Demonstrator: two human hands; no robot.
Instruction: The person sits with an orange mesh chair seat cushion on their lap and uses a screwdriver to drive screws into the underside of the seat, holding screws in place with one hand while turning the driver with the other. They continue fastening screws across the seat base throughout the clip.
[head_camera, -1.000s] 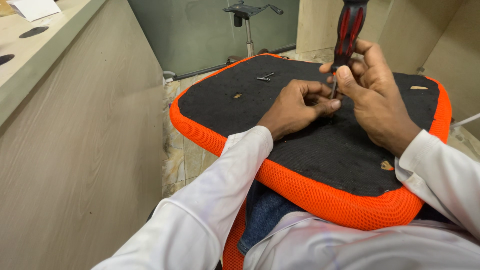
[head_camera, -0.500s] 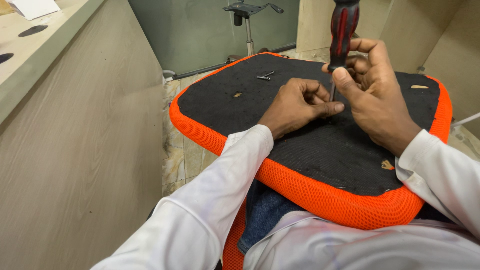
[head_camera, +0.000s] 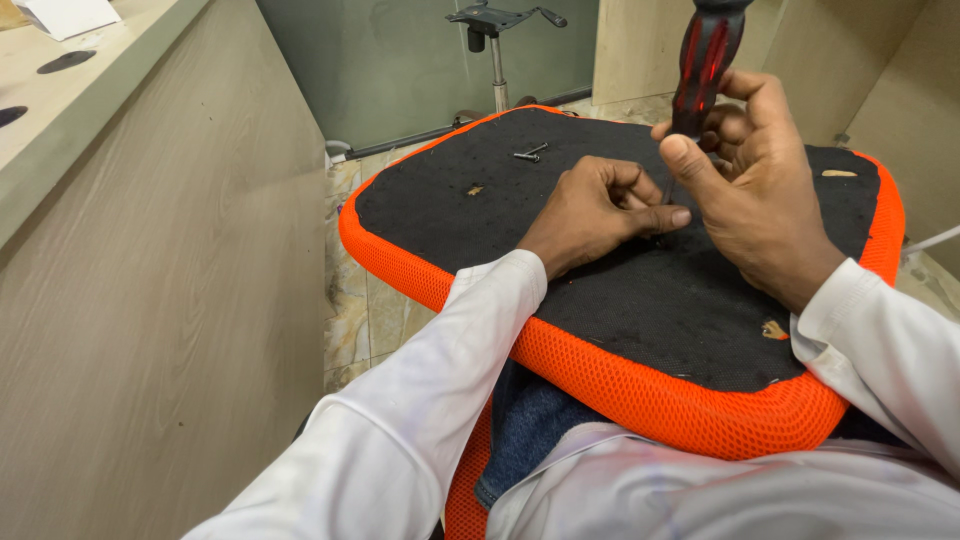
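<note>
- Head view: right hand (head_camera: 760, 190) grips the upright screwdriver (head_camera: 705, 65), its long axis vertical.
- Left hand (head_camera: 595, 210), curled closed just beside, pinches at the tip on the seat cushion (head_camera: 620, 300).

Office under fit-out, or furniture assembly spot. Wood-laminate desk panel (head_camera: 150, 330) left of orange chair seat (head_camera: 620, 370); bare chair base (head_camera: 497, 30) beyond seat; tiled floor (head_camera: 360, 320) beneath; loose screws (head_camera: 530, 153) on seat.
</note>
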